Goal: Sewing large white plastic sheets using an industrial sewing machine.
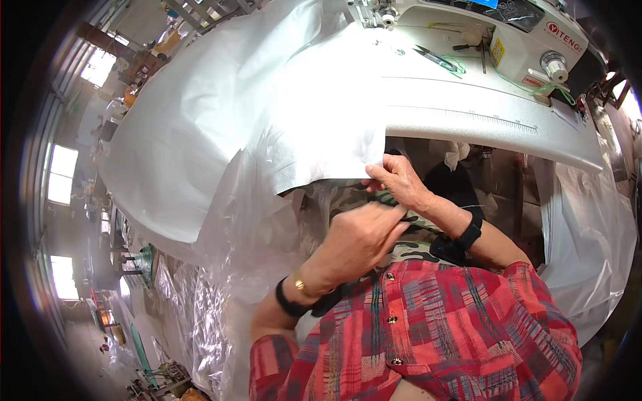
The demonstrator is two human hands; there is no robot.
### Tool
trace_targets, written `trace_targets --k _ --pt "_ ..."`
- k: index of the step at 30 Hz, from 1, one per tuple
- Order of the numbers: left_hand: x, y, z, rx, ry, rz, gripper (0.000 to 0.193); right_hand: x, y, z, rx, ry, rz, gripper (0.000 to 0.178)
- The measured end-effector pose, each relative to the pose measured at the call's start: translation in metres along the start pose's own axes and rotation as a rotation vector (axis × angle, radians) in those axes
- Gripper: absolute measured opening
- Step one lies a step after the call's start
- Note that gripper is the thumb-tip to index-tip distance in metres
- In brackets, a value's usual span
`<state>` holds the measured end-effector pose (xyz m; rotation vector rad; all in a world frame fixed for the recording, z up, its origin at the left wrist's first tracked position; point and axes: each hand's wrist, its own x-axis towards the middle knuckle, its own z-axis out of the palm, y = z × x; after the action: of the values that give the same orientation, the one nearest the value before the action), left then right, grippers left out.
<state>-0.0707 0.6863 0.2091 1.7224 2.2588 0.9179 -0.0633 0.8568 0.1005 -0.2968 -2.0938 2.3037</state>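
Observation:
A large white sheet (328, 127), its kind of material hard to make out, drapes over the sewing machine table and hangs past the front edge. My right hand (400, 182) pinches the near right corner of this sheet between thumb and fingers. Just below and to the left, my left hand (364, 234) hovers over my lap, apart from the sheet. Motion blurs it, and its fingertips are partly hidden, so I cannot see whether anything is in it.
A white sewing machine (528, 40) stands at the back right. Thread snips (436, 59) with green cord lie on the white table (461, 113), near a small screwdriver (468, 47). Clear plastic sheeting (214, 307) hangs at the left, and more plastic (588, 220) hangs at the right.

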Motion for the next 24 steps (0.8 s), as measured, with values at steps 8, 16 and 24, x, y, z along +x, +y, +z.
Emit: trace_targets --k 8,16,24 --pt "0.063 -0.111 0.017 -0.387 0.682 -0.412 0.036 -0.021 -0.011 -0.011 0.14 -0.005 -0.03 0.03" --pt "0.057 -0.072 0.032 0.153 0.531 -0.26 0.028 -0.018 -0.004 -0.018 0.108 0.039 -0.102 0.03" --pt "0.047 -0.036 0.031 0.37 0.473 -0.084 0.007 -0.019 -0.012 -0.022 -0.013 0.249 -0.215 0.026"
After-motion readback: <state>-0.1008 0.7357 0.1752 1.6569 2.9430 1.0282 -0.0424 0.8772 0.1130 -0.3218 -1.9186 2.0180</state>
